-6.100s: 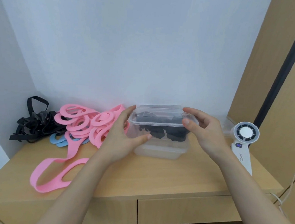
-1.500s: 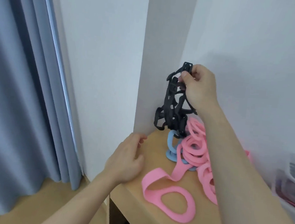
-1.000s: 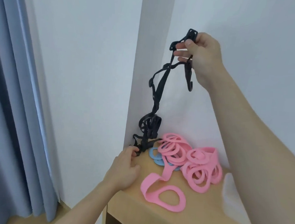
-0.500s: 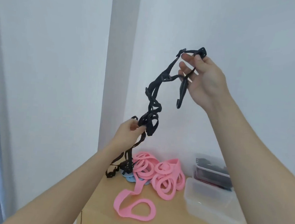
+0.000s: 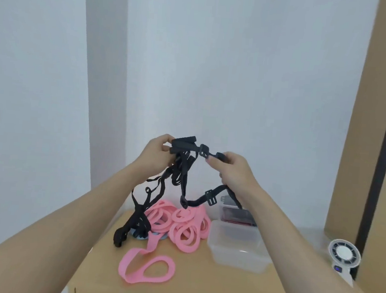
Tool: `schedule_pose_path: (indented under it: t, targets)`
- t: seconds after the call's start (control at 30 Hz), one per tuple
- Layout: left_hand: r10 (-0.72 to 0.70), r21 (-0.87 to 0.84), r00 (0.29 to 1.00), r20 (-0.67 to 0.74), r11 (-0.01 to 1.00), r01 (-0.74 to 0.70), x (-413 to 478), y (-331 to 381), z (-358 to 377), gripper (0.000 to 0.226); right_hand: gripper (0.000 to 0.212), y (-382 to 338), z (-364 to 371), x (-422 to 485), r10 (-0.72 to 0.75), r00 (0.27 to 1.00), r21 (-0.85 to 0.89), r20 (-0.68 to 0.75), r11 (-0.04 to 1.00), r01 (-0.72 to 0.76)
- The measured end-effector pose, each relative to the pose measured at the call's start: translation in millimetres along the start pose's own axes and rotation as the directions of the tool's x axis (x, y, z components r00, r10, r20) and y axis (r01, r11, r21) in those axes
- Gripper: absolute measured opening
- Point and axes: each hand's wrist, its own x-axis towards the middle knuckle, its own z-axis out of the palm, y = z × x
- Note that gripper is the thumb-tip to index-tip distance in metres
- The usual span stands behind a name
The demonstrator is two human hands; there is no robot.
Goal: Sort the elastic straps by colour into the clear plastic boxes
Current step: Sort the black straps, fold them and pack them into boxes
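A tangle of black elastic straps (image 5: 180,168) with plastic buckles hangs in the air above the desk. My left hand (image 5: 156,152) grips a bunched part of it at the top left. My right hand (image 5: 232,170) pinches another part to the right, and a loop sags between them. The lower end of the black tangle trails down to the desk beside a pile of pink straps (image 5: 180,224). A bit of blue strap (image 5: 153,236) shows under the pink pile. An empty clear plastic box (image 5: 236,248) stands right of the pile; behind it sits a second clear box (image 5: 235,213) with dark contents.
The wooden desk (image 5: 198,291) stands in a white-walled corner. One long pink strap (image 5: 146,268) lies looped near the front. A small white fan (image 5: 343,255) stands at the right, next to a tall wooden panel (image 5: 376,115).
Both hands have come down and closer together with the black straps. My right hand dropped from high up to level with my left. The view has swung right, showing the boxes and fan.
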Motion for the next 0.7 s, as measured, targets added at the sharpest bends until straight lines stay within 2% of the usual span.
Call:
schedule_pose_path:
  t: [0.1,0.17,0.2,0.27,0.33,0.4,0.47,0.57,0.7]
  targets:
    - [0.009,-0.018,0.998,0.059,1.0,-0.008,-9,4,15,0.015,0.033,20,16,-10,0.026,0.993,-0.009,0.111,1.0,-0.025]
    - [0.003,-0.047,0.995,0.1,0.999,0.002,-17,5,26,0.014,0.019,28,30,-17,0.037,0.99,0.013,0.137,0.999,-0.039]
    - [0.001,-0.059,0.994,0.113,0.998,0.005,-19,4,31,0.013,0.014,30,36,-19,0.051,0.991,0.06,0.127,0.996,-0.059]
    - [-0.01,-0.047,0.994,0.107,0.999,0.015,-20,3,35,0.008,0.018,39,39,-19,0.135,0.985,0.187,0.106,0.97,-0.153]
    - [-0.067,-0.068,0.991,0.118,0.995,0.075,-21,0,31,0.012,0.014,45,34,-16,0.202,0.974,0.306,0.102,0.925,-0.224]
    - [-0.149,-0.108,0.964,0.22,0.978,0.176,-22,-5,23,0.027,0.009,49,27,-12,0.238,0.968,0.432,0.084,0.866,-0.251]
    - [-0.185,-0.067,0.924,0.334,0.973,0.219,-26,-11,21,0.034,0.008,49,20,-10,0.242,0.967,0.499,0.076,0.831,-0.247]
    - [-0.185,0.013,0.916,0.357,0.981,0.194,-29,-22,24,0.027,0.008,48,18,-11,0.214,0.973,0.504,0.088,0.833,-0.229]
    - [-0.196,-0.033,0.904,0.38,0.974,0.225,-35,-32,27,0.015,0.005,49,18,-13,0.185,0.976,0.562,0.115,0.798,-0.218]
